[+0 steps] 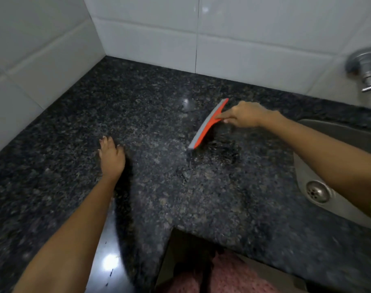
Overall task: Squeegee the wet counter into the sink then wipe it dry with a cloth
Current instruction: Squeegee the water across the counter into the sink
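The right hand (247,115) is closed around the handle of an orange squeegee (208,123), fingers wrapped over it with the index finger stretched along the back of the tool. The squeegee has a grey rubber blade along its left edge; the blade runs diagonally, its far end towards the wall and its near end touching the table (74,134). It sits right of centre on the table, a little left of the sink (341,132). The right forearm reaches in from the right edge, passing over the sink.

The left hand (111,156) lies open and flat, palm down, on the table, fingers together and pointing away from the person. It holds nothing and is well apart from the squeegee, to its left.

The table is dark speckled granite, L-shaped, filling a corner. Its surface around the blade looks shiny and streaked with wet.

The steel sink is set into the table at the right, with a round drain (317,191) showing near the forearm. White wall tiles (150,37) rise behind the table, and a chrome tap (366,69) is fixed to the wall at the upper right, above the sink.
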